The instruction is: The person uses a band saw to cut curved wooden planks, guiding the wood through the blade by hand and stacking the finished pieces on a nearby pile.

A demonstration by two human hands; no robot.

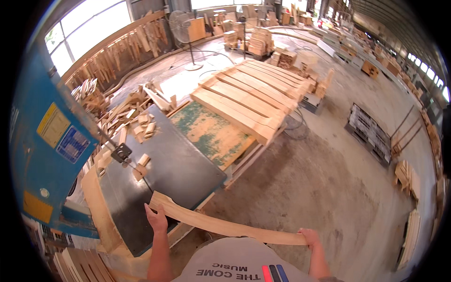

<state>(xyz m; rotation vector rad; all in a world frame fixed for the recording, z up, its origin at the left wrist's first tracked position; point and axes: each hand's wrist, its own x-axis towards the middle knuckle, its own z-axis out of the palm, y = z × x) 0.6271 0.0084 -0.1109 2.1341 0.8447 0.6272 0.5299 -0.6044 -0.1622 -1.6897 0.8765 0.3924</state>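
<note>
A long, slightly curved wooden board (225,227) stretches across in front of my body. My left hand (156,217) grips its left end, over the dark metal table of a band saw (164,174). At the other end, my right hand (310,237) is closed round the board near my right side. The board's left tip lies close to the saw's thin blade (146,182), which comes down from a guide block (121,152). Small wood offcuts (140,170) sit on the metal just behind the blade.
Beyond the saw, a wooden bench (211,136) bears several curved boards (253,94) side by side. Scrap wood (129,110) is heaped at the far left of the saw. The blue saw housing (51,136) rises at my left. A dark pallet (371,129) lies on the floor at right.
</note>
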